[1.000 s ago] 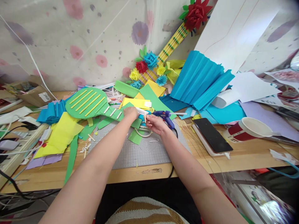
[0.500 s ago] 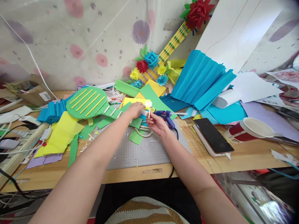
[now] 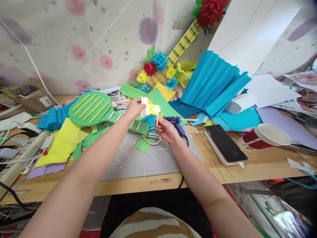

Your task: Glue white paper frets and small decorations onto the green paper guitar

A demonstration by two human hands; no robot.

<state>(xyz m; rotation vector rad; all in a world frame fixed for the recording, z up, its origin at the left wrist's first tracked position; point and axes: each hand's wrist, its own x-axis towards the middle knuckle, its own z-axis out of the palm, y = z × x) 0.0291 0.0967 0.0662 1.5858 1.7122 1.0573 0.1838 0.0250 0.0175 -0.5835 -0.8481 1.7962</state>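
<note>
My left hand (image 3: 135, 108) is closed on a white strip of paper or foam (image 3: 144, 106), lifted over the far side of the clutter. Between the pinched thumb and fingers of my right hand (image 3: 168, 130) is a short cream-coloured stick (image 3: 157, 120), held upright. A green guitar-shaped cutout (image 3: 90, 108) with yellow strips lies to the left; its neck, crossed by white strips, runs under my left forearm. Just behind my right hand rests a blue glue gun (image 3: 175, 121). Scissors with a pale handle (image 3: 155, 142) lie below the neck's end.
A grey cutting mat (image 3: 146, 165) lies in front. To the right are a phone (image 3: 226, 142), a paper cup (image 3: 268, 136) and pleated blue paper (image 3: 210, 82). A yellow flowered guitar (image 3: 183, 44) leans on the wall. Power strips (image 3: 21, 158) and cables line the left edge.
My left hand has moved left and away from my right hand, raising the white strip. The guitar neck's end is now uncovered. My right hand stays nearly still with the stick.
</note>
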